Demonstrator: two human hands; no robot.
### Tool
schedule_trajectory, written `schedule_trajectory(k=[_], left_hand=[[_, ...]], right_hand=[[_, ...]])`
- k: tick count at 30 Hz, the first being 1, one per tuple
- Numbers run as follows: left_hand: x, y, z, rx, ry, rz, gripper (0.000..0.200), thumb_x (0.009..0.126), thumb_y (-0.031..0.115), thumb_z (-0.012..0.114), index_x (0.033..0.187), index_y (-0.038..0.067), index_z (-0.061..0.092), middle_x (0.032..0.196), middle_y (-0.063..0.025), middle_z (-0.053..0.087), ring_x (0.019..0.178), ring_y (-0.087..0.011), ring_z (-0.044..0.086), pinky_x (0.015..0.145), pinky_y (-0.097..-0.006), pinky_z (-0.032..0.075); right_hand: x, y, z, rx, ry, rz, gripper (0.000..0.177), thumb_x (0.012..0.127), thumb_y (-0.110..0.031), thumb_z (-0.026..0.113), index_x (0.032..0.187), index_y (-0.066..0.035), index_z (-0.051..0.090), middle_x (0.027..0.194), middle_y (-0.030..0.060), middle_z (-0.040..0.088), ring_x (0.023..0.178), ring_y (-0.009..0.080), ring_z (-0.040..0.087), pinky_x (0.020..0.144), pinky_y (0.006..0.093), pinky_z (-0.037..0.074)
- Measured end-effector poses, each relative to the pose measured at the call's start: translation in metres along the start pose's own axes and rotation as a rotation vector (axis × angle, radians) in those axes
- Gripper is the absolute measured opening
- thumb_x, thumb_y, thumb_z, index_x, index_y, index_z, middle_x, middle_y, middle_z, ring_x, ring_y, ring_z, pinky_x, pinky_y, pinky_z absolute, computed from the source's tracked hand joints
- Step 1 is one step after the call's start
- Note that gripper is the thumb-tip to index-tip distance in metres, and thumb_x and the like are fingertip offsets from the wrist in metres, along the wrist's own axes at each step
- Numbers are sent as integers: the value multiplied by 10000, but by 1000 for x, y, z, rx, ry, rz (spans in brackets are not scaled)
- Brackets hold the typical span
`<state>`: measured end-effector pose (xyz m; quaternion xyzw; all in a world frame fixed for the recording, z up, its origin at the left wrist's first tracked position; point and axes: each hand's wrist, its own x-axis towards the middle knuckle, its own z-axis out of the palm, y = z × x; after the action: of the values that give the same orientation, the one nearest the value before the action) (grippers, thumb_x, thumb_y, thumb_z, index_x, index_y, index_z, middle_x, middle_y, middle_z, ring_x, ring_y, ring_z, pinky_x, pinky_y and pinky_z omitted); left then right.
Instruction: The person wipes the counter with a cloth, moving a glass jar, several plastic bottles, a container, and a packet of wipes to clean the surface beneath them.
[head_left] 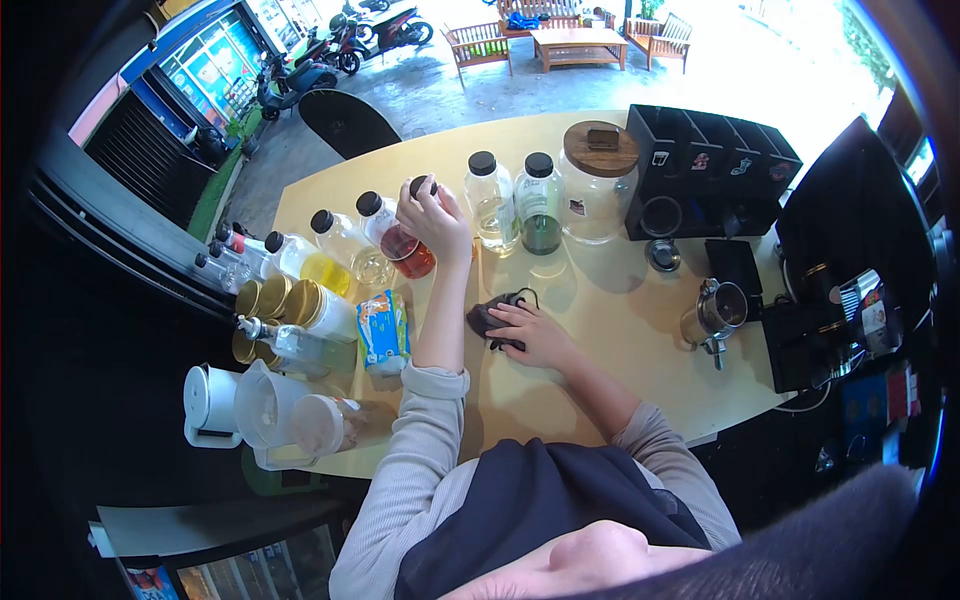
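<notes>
My left hand (436,218) reaches up to a bottle's black cap (423,187), its fingers closed round it. My hand and wrist hide most of that bottle. Just left of it stands a clear bottle with red liquid (407,254). On the table, my right hand (535,334) has its fingers over a bunched dark cloth (488,316), pressing it against the tabletop. To the right of my left hand are a bottle of pale liquid (494,212) and one with green liquid (540,215), both capped and upright.
A blue wipes pack (383,332) lies left of my forearm. Further left are gold-lidded jars (322,310), a yellow-liquid bottle (325,272) and a clear pitcher (268,405). Rightward stand a wooden-lidded jar (598,205), a black organizer (700,150) and a metal jigger-like cup (720,304).
</notes>
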<state>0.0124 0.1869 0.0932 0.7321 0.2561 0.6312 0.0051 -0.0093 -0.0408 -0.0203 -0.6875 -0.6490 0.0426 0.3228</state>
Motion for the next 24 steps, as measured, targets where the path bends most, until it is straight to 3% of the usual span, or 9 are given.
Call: schedule_trajectory(k=[4,9,11,13,15,16,19,20,24], left_hand=[[-3,-4,-4,-5,-111,-13,367,982,227,572,1322,92,542,1406,-207,456,1268,-403,431,999,-550,339],[-6,10,-29,72,-170,-54,665,990,350,519,1562,106,282,1627,-258,192,1498,-403,218,1162,-577,159],[-15,12,-57,-1,-157,-51,641,997,398,477,1549,107,326,1631,-226,222,1517,-393,193,1190,-562,95],[-30,14,-96,-106,-370,83,573,1010,388,455,1503,101,402,1600,-167,329,1497,-376,258,1183,-561,142],[-56,4,-124,-229,-536,111,466,1018,356,449,1386,85,538,1498,-130,484,1456,-348,351,1165,-544,226],[-78,-6,-132,-259,-620,64,432,1023,340,444,1337,76,578,1448,-133,529,1435,-340,385,1150,-535,265],[-136,-28,-162,-160,-840,-64,403,1035,298,424,1268,58,647,1377,-137,598,1402,-333,433,1130,-508,330],[-144,-26,-173,-146,-835,-68,403,1035,298,424,1268,58,647,1377,-137,598,1402,-333,433,1130,-508,330],[-164,-26,-203,21,-885,-153,414,1046,282,393,1297,61,637,1393,-130,593,1404,-329,433,1134,-511,326]], right_hand=[[0,-2,0,6,20,-10,411,830,-213,679,1240,-215,694,1483,69,529,1407,254,450,1194,468,305],[-11,-7,-1,-63,97,25,389,814,-233,710,1202,-218,716,1460,80,551,1359,264,495,1139,457,358],[-24,3,-10,-60,102,53,402,797,-254,730,1197,-221,717,1442,82,559,1343,272,506,1121,457,373],[-40,14,-20,-59,104,86,416,780,-276,751,1192,-223,717,1424,83,568,1327,279,518,1104,457,388],[-50,22,-28,-110,184,296,412,746,-312,779,1146,-222,732,1386,100,567,1290,302,540,1088,464,404],[-49,22,-27,-107,184,286,412,746,-312,779,1146,-222,732,1386,100,567,1290,302,540,1088,464,404],[-39,21,-14,-289,277,410,661,786,-353,746,1399,-207,544,1493,206,413,1435,406,344,1186,536,271],[-31,19,-8,-328,283,420,769,823,-395,703,1504,-194,410,1576,220,311,1481,424,243,1216,552,190],[15,-1,25,-313,195,440,730,858,-431,648,1506,-181,425,1623,189,263,1490,379,259,1227,531,181]])
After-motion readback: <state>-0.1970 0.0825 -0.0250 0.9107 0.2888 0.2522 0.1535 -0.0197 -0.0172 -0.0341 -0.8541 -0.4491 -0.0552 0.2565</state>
